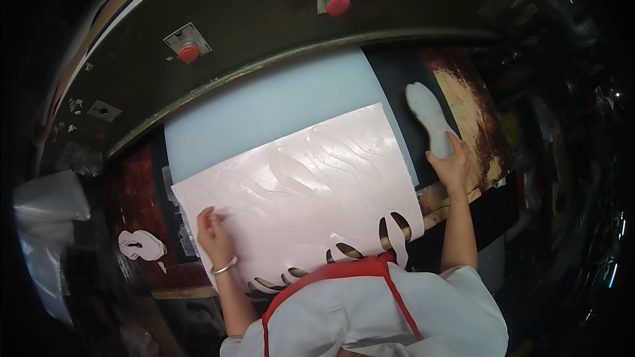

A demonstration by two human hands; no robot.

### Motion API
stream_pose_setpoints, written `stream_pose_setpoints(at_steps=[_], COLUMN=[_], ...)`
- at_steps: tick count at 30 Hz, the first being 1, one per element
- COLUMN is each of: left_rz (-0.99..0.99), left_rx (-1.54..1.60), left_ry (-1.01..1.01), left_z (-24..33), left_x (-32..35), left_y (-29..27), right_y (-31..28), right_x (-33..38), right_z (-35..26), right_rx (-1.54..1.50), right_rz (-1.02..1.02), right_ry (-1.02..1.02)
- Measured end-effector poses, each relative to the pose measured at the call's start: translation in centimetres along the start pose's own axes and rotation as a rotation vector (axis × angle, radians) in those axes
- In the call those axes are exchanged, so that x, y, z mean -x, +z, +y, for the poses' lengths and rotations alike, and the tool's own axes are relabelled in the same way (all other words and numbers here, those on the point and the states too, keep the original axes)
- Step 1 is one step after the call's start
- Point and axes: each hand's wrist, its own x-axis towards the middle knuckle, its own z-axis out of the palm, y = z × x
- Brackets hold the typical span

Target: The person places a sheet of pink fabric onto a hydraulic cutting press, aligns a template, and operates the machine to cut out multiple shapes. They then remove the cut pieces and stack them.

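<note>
A pale pink sheet (264, 172) lies in front of me, with several insole outlines cut into it and dark insole-shaped holes along its near edge. Bent fingers of my left hand (215, 241), which wears a bangle at the wrist, rest over the sheet just inside its left edge; they are apart and I see nothing held. At the right, a white insole-shaped piece (426, 111) lies on a black strip, thick like a stack. My right hand (453, 166) grips its near end between thumb and fingers.
Under the sheet is a pale blue-white board (264, 106). Beyond stands a dark green machine beam (264, 20) with two red push buttons (189, 51). Loose white cut pieces (149, 246) lie on the reddish-brown surface at left. Clear plastic bags (53, 205) are farther left.
</note>
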Motion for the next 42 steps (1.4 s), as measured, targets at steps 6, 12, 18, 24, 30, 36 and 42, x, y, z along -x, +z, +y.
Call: stream_pose_setpoints(at_steps=[6,12,18,24,30,36,42], left_rz=[-0.666,-0.809,-1.001,0.431,0.966,-0.085,-0.722], left_rx=[-0.039,-0.173,0.103,1.262,0.621,-0.125,-0.138], left_ry=[0.770,1.009,0.674,-0.448,0.031,0.988,0.975], left_z=[11.5,15.0,12.9,9.0,8.8,9.0,8.1], left_x=[4.3,10.8,10.4,-7.0,-10.3,5.7,12.9], left_y=[14.5,21.9,22.5,9.6,-5.5,7.2,9.5], right_y=[-0.6,0.4,2.4,2.4,0.4,-1.0,1.1], right_x=[4.0,9.2,10.0,12.1,12.2,14.2,12.6], right_z=[1.3,1.1,1.3,0.7,0.3,-3.1,-6.2], right_rx=[0.034,-1.190,-1.168,-0.802,-0.365,-0.458,-0.823], right_rz=[0.138,-0.603,-0.543,-0.210,-0.004,-0.564,-1.405], right_ry=[-0.563,0.113,0.184,-0.118,-0.473,-0.633,-0.061])
